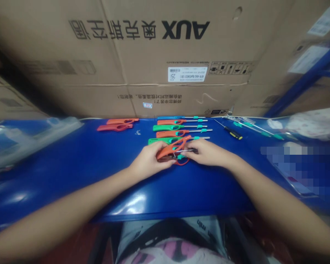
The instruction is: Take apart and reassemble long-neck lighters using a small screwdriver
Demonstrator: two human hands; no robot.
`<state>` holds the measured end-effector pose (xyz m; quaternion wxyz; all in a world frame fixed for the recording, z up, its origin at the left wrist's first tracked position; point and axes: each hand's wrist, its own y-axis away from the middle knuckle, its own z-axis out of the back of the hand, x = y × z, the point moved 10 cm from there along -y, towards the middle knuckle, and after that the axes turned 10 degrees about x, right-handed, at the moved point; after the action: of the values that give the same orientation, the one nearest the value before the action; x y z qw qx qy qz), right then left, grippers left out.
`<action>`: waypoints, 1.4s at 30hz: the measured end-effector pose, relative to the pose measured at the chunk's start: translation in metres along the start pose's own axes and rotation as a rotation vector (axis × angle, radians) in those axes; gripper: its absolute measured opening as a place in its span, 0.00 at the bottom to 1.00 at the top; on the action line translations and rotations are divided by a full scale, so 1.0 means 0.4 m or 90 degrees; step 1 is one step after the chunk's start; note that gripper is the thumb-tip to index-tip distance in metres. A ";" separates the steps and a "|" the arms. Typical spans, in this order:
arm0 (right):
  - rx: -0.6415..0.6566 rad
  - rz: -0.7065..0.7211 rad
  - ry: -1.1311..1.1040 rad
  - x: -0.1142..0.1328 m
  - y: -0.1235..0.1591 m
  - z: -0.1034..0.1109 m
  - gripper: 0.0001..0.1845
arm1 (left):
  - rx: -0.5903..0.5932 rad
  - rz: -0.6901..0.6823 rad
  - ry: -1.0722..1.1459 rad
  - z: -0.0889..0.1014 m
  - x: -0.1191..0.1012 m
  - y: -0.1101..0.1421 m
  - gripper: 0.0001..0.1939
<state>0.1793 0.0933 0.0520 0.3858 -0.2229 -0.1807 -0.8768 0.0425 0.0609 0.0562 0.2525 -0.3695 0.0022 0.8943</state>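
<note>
My left hand (146, 158) is wrapped round an orange lighter body (170, 147), a long-necked gas lighter casing that looks opened up. A turquoise trigger piece (180, 157) shows at its lower side. My right hand (205, 152) meets it from the right, its fingers pinching a thin metal tool (187, 150) that reaches over the casing. The tool's kind is unclear, as the fingers cover part of it. Just beyond the hands lies a green lighter (161, 140) with a metal neck, partly hidden by the held casing.
Several assembled lighters (169, 128) lie in a row behind my hands. Red-orange casings (114, 127) rest at the left. A black-yellow screwdriver (233, 132) and metal necks with turquoise parts (255, 128) lie right. A large cardboard box (143, 73) stands behind the blue tabletop (107, 190).
</note>
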 end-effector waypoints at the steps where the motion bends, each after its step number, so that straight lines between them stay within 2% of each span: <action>1: -0.007 0.011 -0.017 0.004 0.000 0.002 0.14 | 0.017 -0.001 0.002 -0.008 0.000 -0.001 0.17; 7: -0.077 0.047 -0.160 0.003 0.005 0.031 0.17 | 0.071 0.019 0.081 -0.027 0.017 -0.006 0.15; 12: -0.091 0.034 -0.117 0.015 0.021 0.059 0.17 | 0.060 -0.009 0.025 0.009 -0.005 -0.015 0.16; 18: -0.096 0.060 -0.146 0.027 0.034 0.080 0.19 | 0.054 -0.085 -0.067 0.051 -0.044 -0.014 0.12; 21: -0.157 0.060 -0.200 -0.004 0.048 0.120 0.24 | 0.018 -0.020 -0.056 0.088 0.004 -0.022 0.13; 24: -0.188 0.084 -0.267 -0.011 0.057 0.142 0.26 | 0.014 0.074 0.143 0.092 0.055 -0.025 0.17; 26: -0.156 0.131 -0.274 0.025 0.051 0.127 0.25 | 0.048 0.078 0.311 0.057 0.040 -0.022 0.19; 29: -0.053 0.171 -0.281 0.092 0.035 0.061 0.25 | 0.045 0.076 0.471 0.008 0.000 -0.008 0.20; 32: 0.035 0.165 -0.322 0.124 0.021 -0.005 0.25 | 0.031 0.066 0.486 -0.022 -0.022 0.003 0.21; 34: 0.045 0.154 -0.335 0.121 0.017 -0.015 0.24 | 0.026 0.059 0.455 -0.024 -0.021 0.003 0.22; 36: -0.001 0.144 -0.319 0.098 0.019 0.013 0.24 | 0.004 0.060 0.396 -0.007 -0.007 0.001 0.22; 39: -0.183 0.098 -0.229 0.017 0.049 0.127 0.23 | 0.015 0.066 0.194 0.017 0.003 -0.001 0.17; 40: -0.260 0.060 -0.184 -0.025 0.069 0.175 0.23 | 0.038 0.056 0.107 0.017 -0.003 -0.001 0.15; 42: -0.391 -0.087 -0.075 -0.133 0.118 0.262 0.19 | 0.096 0.030 -0.054 0.002 -0.016 0.004 0.13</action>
<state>0.2734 0.1459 0.1183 0.2300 -0.3664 0.0559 -0.8998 0.0450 0.0569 0.0608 0.2581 -0.3112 0.0675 0.9121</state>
